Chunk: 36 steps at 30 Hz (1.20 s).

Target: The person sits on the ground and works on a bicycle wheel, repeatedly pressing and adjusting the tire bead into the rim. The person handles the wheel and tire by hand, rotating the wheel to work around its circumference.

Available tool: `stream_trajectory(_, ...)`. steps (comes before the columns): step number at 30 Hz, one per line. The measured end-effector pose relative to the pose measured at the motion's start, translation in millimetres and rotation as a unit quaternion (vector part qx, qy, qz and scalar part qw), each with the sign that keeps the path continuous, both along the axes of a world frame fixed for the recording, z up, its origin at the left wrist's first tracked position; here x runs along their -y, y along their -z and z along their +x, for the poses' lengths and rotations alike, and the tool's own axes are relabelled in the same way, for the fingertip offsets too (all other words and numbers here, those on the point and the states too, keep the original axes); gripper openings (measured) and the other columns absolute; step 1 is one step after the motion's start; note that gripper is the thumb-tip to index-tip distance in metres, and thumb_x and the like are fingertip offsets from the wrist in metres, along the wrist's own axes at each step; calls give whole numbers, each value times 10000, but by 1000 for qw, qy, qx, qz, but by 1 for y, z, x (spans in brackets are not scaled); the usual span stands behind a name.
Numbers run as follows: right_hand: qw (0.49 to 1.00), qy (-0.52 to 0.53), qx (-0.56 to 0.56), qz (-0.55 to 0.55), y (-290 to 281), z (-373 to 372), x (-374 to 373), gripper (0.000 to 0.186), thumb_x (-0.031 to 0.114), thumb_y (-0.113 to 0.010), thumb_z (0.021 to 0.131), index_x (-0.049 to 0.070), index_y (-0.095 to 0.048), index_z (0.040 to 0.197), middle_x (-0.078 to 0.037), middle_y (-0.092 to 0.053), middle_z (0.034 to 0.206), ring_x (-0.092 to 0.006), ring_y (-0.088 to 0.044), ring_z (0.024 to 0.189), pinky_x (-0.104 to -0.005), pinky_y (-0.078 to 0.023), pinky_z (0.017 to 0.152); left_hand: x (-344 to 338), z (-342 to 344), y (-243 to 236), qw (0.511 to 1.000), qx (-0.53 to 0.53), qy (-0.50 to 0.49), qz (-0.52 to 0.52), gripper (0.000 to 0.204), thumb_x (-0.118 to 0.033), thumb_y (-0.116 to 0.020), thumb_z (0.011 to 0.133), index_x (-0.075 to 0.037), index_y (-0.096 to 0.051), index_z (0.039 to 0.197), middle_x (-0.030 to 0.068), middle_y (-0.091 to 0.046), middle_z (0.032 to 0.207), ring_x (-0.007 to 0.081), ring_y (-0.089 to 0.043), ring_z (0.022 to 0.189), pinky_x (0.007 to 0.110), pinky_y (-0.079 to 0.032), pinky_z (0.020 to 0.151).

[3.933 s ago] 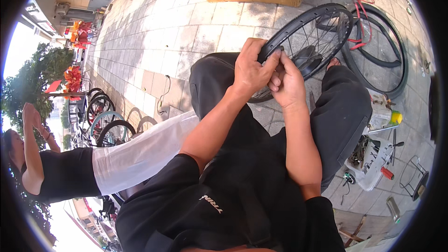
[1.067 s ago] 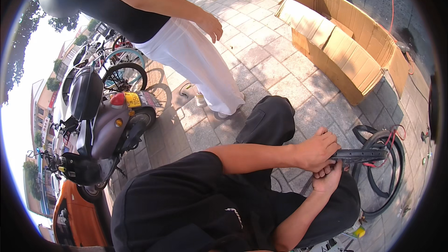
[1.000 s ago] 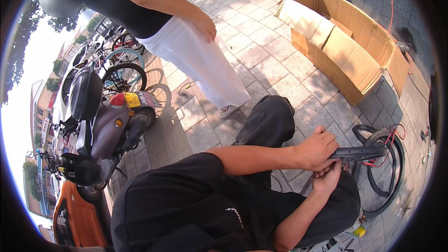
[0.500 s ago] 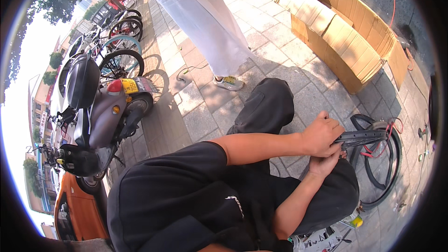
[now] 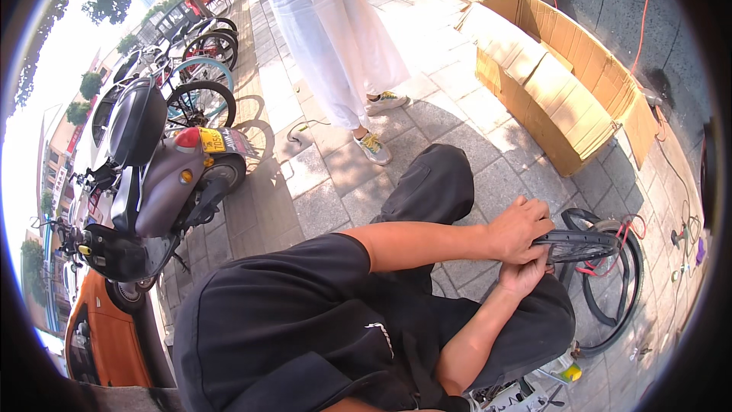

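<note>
A black spoked bicycle wheel (image 5: pixel 576 246) is held between both my hands, its near edge reaching up into my grip. My left hand (image 5: pixel 521 230) bends its fingers over the top of the rim. Just below it, my right hand (image 5: pixel 526 275) grips the same edge from underneath, partly hidden by the left. Past the wheel, a black bicycle tyre (image 5: pixel 634 290) lies on the paving with a loose black inner tube (image 5: pixel 598 301) inside its loop. A red cord (image 5: pixel 627 230) lies over the wheel's far side.
A person in white trousers (image 5: pixel 328 46) stands ahead. An opened cardboard box (image 5: pixel 549 99) sits at the far right. A parked scooter (image 5: pixel 152 183), several bicycles (image 5: pixel 202 99) and an orange car (image 5: pixel 114 332) line the left. Small tools (image 5: pixel 511 397) lie by my right knee.
The view has shifted a little. The person ahead now shows both shoes and a lowered hand. My hands stay on the wheel, which has tilted so more of its spokes show.
</note>
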State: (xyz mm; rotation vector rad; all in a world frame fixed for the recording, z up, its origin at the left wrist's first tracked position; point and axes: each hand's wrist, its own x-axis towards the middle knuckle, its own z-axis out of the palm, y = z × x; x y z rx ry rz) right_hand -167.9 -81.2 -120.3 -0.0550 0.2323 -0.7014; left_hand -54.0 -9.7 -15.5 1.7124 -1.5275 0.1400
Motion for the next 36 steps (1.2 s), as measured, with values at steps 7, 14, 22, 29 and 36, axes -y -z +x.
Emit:
stream_trajectory(7, 995, -82, -53, 23, -23, 6, 2, 416, 313, -585, 1057, 66, -575, 1391, -80, -612, 1413, -233, -580, 1328, -420, -467, 1159, -16, 7, -7, 996, 49, 61, -43, 440, -275, -794, 760, -41, -662, 1109, 123, -586, 1056, 321, -572, 979, 449, -389, 887)
stream_trajectory(14, 994, -48, -90, -31, -35, 15, -14, 356, 363, -488, 1102, 104, -606, 1315, -38, -656, 1298, -195, -641, 1184, -374, -550, 954, -12, 15, -7, 998, 62, 8, 8, 380, -312, -831, 764, -53, -625, 951, 121, -585, 945, 322, -567, 914, 454, -381, 863)
stream_trajectory(22, 964, -113, 215, -105, 23, 21, 1, 325, 347, -551, 1099, 79, -641, 1258, -50, -703, 1157, -145, -667, 975, -289, -535, 745, -8, 18, 1, 998, 54, -28, 33, 343, -298, -812, 737, -70, -594, 870, 113, -599, 869, 308, -583, 837, 440, -390, 808)
stream_trajectory(29, 993, -98, -50, 53, -11, 25, 3, 361, 322, -529, 1098, 50, -614, 1319, -105, -667, 1297, -233, -643, 1225, -398, -530, 1058, -10, 16, -6, 997, 28, 63, -18, 610, -257, -768, 749, 28, -578, 1254, 204, -572, 1146, 395, -552, 1036, 493, -395, 943)
stream_trajectory(36, 994, -44, -95, 40, -33, 21, 1, 410, 374, -475, 1108, 54, -620, 1319, -93, -673, 1301, -233, -658, 1191, -387, -539, 1025, -3, 6, -4, 999, 17, 23, 35, 511, -169, -797, 783, 34, -598, 1208, 196, -590, 1102, 389, -553, 1034, 493, -375, 943)
